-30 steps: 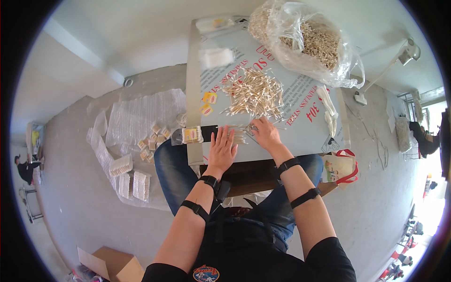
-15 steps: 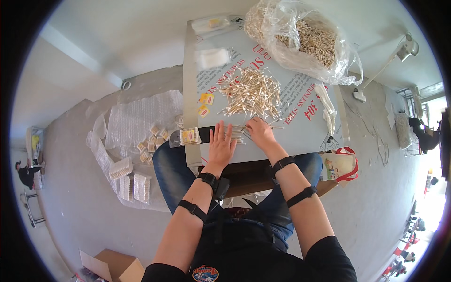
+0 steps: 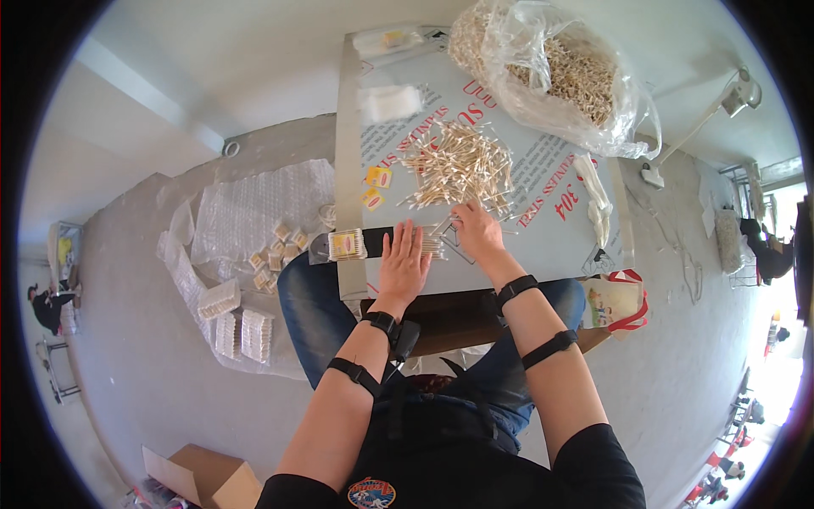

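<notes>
My left hand (image 3: 404, 261) lies flat, fingers stretched out, over a row of cotton swabs (image 3: 433, 246) and the end of a black strip (image 3: 379, 242). Left of it, at the strip's other end, stands a small pack of swabs with a yellow label (image 3: 346, 245). My right hand (image 3: 477, 231) is at the near edge of a loose heap of cotton swabs (image 3: 462, 165), its fingers curled in a pinch on swabs there; the fingertips are partly hidden. Two yellow labels (image 3: 378, 176) lie left of the heap.
A large clear bag of swabs (image 3: 585, 81) stands at the table's far right. Clear plastic bags (image 3: 598, 199) lie at the right edge, a white stack (image 3: 392, 103) at the far left. On the floor to the left, bubble wrap (image 3: 259, 204) holds several swab packs (image 3: 257, 335).
My right hand has moved slightly away from the row, up to the heap's near edge. My left hand stays flat on the row. The whole view has shifted a little.
</notes>
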The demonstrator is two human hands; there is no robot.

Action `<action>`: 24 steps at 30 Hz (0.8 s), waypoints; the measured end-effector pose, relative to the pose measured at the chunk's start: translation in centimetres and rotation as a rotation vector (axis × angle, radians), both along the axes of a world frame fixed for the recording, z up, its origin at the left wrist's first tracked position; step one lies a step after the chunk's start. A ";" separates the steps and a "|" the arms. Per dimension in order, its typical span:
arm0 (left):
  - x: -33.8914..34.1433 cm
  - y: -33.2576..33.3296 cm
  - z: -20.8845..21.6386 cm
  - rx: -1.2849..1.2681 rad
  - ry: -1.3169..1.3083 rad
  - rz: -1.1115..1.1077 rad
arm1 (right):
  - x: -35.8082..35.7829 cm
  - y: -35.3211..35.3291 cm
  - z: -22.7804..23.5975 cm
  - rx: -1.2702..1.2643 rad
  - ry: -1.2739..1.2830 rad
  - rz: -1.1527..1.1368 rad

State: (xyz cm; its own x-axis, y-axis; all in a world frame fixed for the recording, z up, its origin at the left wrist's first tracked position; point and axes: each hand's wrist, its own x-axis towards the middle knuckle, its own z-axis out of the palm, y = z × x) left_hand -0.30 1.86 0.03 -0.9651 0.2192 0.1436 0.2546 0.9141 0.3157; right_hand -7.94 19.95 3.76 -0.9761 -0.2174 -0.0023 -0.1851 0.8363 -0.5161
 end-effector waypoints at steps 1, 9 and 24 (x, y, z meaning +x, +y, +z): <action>0.1 -0.1 -0.1 -0.007 0.004 0.007 | -0.1 -0.1 0.2 0.014 0.007 0.021; 0.0 0.3 -0.3 -0.002 0.017 -0.014 | -0.3 0.8 -0.1 0.088 -0.034 0.115; -0.1 0.5 -0.1 -0.009 0.021 -0.011 | 0.4 -2.3 -0.4 0.030 0.003 0.036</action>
State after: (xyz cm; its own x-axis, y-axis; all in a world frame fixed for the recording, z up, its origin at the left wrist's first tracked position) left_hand -0.42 2.38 -0.12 -0.9594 0.2311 0.1619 0.2711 0.9138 0.3023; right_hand -7.56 17.61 3.36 -0.9677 -0.2519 -0.0060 -0.2167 0.8441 -0.4905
